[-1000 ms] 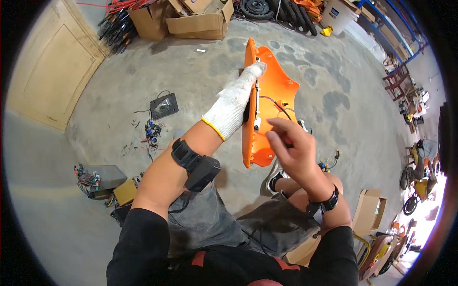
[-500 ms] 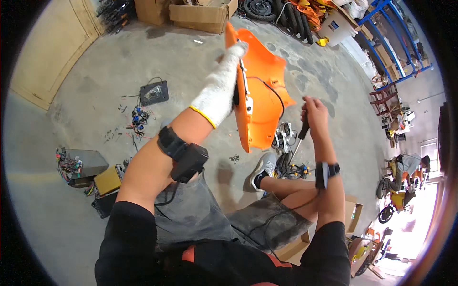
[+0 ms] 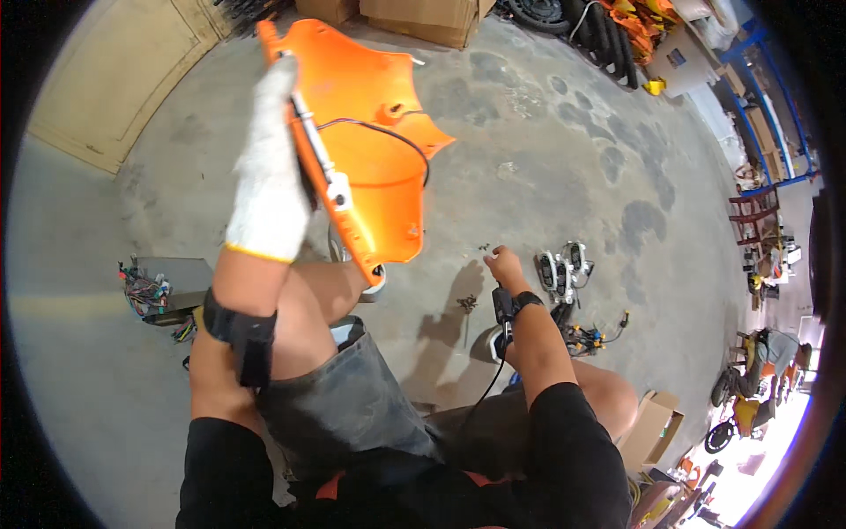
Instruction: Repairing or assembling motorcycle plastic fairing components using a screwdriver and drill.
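The left hand (image 3: pixel 269 145), in a white knit glove with a yellow cuff, was clamped on the left edge of an orange shell (image 3: pixel 374 172); the shell was held up off the concrete floor (image 3: pixel 538 185), on the far left of the person's knees, tilted, with its hollow inner side facing right; a dark cable (image 3: pixel 401 138) curved across that hollow, and a silver strip (image 3: pixel 310 132) ran along the held edge down to a small white bracket (image 3: pixel 338 189).

The right hand (image 3: pixel 504 267) was bare and reached low in front of the right knee, well apart from the shell; its fingers were bent, but whether they were apart, together or closed on something could not be told; small dark pieces (image 3: pixel 467 303) lay in a cluster on the floor to its near left; white-and-black parts (image 3: pixel 564 271) lay just to its right, with a tangle of wiring (image 3: pixel 589 339) on their near side.

Farther out, a grey box (image 3: pixel 172 275) with coloured wires stood at the left; cardboard boxes (image 3: pixel 419 21) and black tyres (image 3: pixel 608 44) stood at the far side; an open carton (image 3: pixel 650 428) sat at the near right; another person (image 3: pixel 777 353) bent over at the right.
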`<state>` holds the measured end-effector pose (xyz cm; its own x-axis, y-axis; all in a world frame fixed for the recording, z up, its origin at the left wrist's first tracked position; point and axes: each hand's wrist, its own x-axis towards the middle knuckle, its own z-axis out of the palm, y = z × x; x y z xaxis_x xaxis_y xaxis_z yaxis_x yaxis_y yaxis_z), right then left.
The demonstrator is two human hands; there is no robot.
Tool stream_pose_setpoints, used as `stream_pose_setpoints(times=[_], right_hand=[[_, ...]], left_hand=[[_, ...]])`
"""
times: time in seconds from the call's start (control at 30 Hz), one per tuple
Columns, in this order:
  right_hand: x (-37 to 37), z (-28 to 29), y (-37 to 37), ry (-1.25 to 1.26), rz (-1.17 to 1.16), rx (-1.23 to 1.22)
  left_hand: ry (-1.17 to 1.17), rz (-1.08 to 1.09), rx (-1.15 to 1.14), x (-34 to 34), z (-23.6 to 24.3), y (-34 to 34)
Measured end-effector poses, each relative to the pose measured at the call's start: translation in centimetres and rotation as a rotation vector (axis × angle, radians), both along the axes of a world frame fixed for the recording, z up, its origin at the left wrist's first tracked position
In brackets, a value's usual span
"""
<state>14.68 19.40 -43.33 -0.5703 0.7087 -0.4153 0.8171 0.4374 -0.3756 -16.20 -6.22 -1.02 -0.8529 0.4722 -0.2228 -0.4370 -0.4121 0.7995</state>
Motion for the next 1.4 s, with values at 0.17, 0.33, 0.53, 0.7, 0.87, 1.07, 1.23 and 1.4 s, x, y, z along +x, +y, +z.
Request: stream_pose_setpoints(times=[0.17, 0.33, 0.53, 0.7, 0.87, 1.07, 1.23, 1.4], right_hand=[[-2.2, -4.2, 1.2, -0.119, -0.093, -0.014], [-4.0, -5.2, 0.9, -0.121, -0.08, -0.049], [-4.5, -5.7, 0.7, -0.118, -0.166, 0.0], [-3.9, -6.7, 1.1, -0.13, -0.106, 0.018], [-2.8, -7.6, 0.7, -0.065, -0.064, 0.027], [0.8, -11.0, 4.2, 0.112, 0.152, -0.047], [-0.4, -9.4, 4.5, 0.067, 0.079, -0.115], [1.4, -5.2, 5.5, -0.021, -0.115, -0.092]], left_hand=[[0.23, 0.017, -0.022, -1.7, 0.6, -1.8], [0.275, 0.098, -0.134, -2.1, 1.1, 0.1], [0.319, 0.127, -0.171, -2.1, 1.7, 0.6], [0.328, 0.136, -0.218, -1.9, 1.7, 1.0], [0.255, 0.112, -0.299, -0.4, 0.7, 0.1], [0.116, -0.072, -0.173, 2.3, 0.9, 1.5], [0.232, -0.104, -0.155, 5.4, 1.6, 3.6], [0.181, -0.343, -0.294, 8.2, 3.9, 3.9]])
